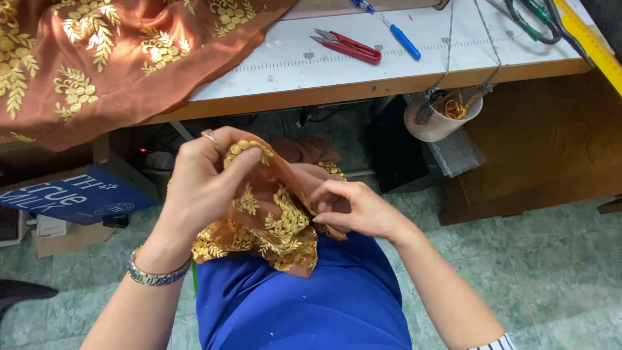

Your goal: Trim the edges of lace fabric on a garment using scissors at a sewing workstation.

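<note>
Both my hands hold a small piece of brown sheer fabric (272,217) with gold leaf embroidery, over my lap in blue cloth (304,304). My left hand (204,185) grips its upper edge, thumb and fingers pinched on a gold patch. A ring and a metal bracelet are on that hand. My right hand (356,207) pinches the fabric's right side with closed fingers. A larger piece of the same brown embroidered fabric (97,58) drapes over the left of the table above.
The white-topped wooden table (389,81) carries red thread snips (350,46), a blue pen (403,40), green-handled scissors (534,19) and a yellow ruler (593,42). A white cup (444,116) hangs under its edge. A blue carton (71,194) sits at the left on the green floor.
</note>
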